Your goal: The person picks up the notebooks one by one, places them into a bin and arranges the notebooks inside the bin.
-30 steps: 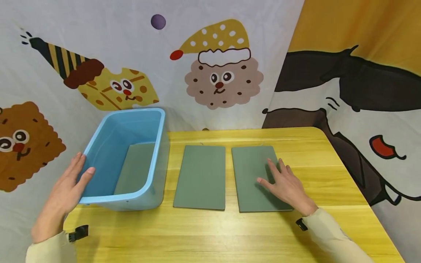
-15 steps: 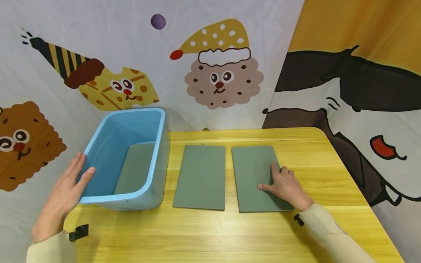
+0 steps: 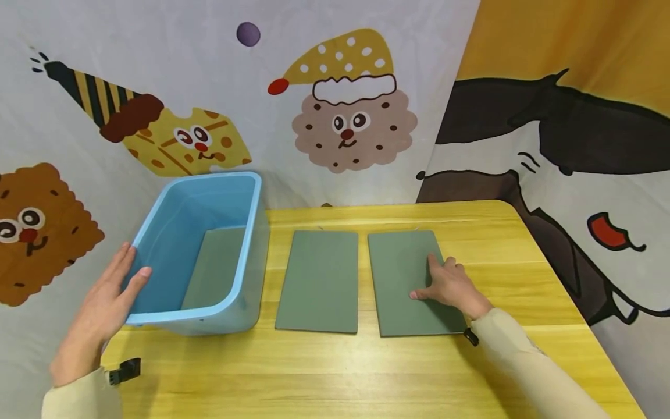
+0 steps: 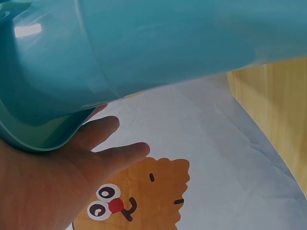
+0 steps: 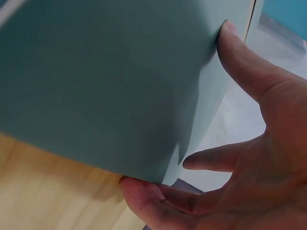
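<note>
My left hand (image 3: 99,299) rests on the near left rim of a light blue plastic bin (image 3: 251,244), thumb over the inside and fingers outside. In the left wrist view those fingers (image 4: 127,155) lie fairly straight beside the wall. A grey-green notebook (image 3: 217,262) lies flat at the bin's bottom. Two matching notebooks lie on the table, one in the middle (image 3: 319,282) and one on the right (image 3: 398,285). My right hand (image 3: 452,285) touches the right one, thumb and forefinger on its cover. In the right wrist view its other fingers (image 5: 144,191) are at the notebook's edge.
The yellow wood-grain table (image 3: 314,372) has a rounded back right corner. A cartoon-printed cloth (image 3: 293,151) hangs behind and at both sides. The bin stands at the table's left, close to the cloth. A narrow gap separates the two table notebooks.
My right hand has come down onto the right notebook, its fingers less spread, and the forearm has shifted slightly left. My left hand, the bin and the notebooks have kept their places.
</note>
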A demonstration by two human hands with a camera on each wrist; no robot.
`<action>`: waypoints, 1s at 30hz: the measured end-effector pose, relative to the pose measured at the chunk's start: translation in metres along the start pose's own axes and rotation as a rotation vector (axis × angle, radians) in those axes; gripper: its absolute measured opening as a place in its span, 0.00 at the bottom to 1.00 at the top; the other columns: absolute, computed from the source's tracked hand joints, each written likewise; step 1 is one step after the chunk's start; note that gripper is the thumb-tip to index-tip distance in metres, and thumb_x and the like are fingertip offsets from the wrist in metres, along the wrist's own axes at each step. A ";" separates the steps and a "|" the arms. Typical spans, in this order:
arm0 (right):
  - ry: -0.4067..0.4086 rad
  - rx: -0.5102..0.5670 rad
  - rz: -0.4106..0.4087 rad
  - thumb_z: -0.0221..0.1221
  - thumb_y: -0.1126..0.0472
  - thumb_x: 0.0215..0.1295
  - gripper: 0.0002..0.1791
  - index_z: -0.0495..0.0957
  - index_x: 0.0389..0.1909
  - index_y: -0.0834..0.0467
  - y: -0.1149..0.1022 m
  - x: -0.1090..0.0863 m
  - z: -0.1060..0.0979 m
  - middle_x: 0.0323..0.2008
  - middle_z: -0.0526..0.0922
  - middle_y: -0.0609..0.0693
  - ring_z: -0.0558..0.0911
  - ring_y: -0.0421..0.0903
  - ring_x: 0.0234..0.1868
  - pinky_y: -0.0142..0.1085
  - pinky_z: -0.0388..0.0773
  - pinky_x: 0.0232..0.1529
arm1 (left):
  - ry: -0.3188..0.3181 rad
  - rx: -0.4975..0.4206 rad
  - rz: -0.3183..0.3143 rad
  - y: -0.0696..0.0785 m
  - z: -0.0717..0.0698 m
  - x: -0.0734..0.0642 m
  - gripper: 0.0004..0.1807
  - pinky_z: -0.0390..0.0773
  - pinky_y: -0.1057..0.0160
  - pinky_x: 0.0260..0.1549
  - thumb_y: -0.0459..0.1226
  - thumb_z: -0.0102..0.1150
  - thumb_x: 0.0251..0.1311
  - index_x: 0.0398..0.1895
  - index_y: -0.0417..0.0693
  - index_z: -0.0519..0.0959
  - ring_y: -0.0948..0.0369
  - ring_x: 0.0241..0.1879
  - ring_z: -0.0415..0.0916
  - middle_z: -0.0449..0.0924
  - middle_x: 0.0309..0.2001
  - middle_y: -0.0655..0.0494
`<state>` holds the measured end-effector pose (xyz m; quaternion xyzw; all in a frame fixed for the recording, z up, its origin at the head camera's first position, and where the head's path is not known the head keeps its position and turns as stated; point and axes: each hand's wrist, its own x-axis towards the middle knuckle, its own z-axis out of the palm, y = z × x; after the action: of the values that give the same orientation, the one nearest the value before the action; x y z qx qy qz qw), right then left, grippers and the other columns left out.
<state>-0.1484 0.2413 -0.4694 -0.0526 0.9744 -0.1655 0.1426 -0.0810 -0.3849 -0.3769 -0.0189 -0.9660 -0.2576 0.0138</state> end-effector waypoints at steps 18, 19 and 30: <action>-0.131 0.150 0.025 0.78 0.36 0.47 0.79 0.35 0.82 0.68 0.016 0.027 -0.010 0.53 0.58 0.82 0.74 0.63 0.37 0.56 0.76 0.44 | 0.012 0.003 -0.013 0.000 -0.004 -0.002 0.39 0.33 0.21 0.66 0.50 0.35 0.83 0.84 0.45 0.34 0.31 0.79 0.27 0.24 0.84 0.46; -0.139 0.152 0.026 0.78 0.35 0.47 0.79 0.34 0.82 0.67 0.017 0.027 -0.010 0.54 0.58 0.83 0.74 0.63 0.37 0.56 0.77 0.44 | 0.012 0.003 -0.013 0.000 -0.005 -0.002 0.39 0.33 0.20 0.66 0.50 0.36 0.83 0.84 0.45 0.34 0.31 0.79 0.27 0.24 0.84 0.46; -0.115 0.137 -0.018 0.77 0.33 0.48 0.80 0.33 0.82 0.67 0.027 0.022 -0.009 0.60 0.63 0.88 0.74 0.75 0.56 0.62 0.76 0.51 | 0.015 0.003 0.003 0.001 -0.001 -0.002 0.39 0.33 0.22 0.68 0.49 0.36 0.83 0.84 0.42 0.36 0.32 0.79 0.27 0.26 0.84 0.43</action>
<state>-0.1734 0.2657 -0.4761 -0.0608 0.9505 -0.2297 0.2000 -0.0790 -0.3852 -0.3755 -0.0183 -0.9662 -0.2564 0.0217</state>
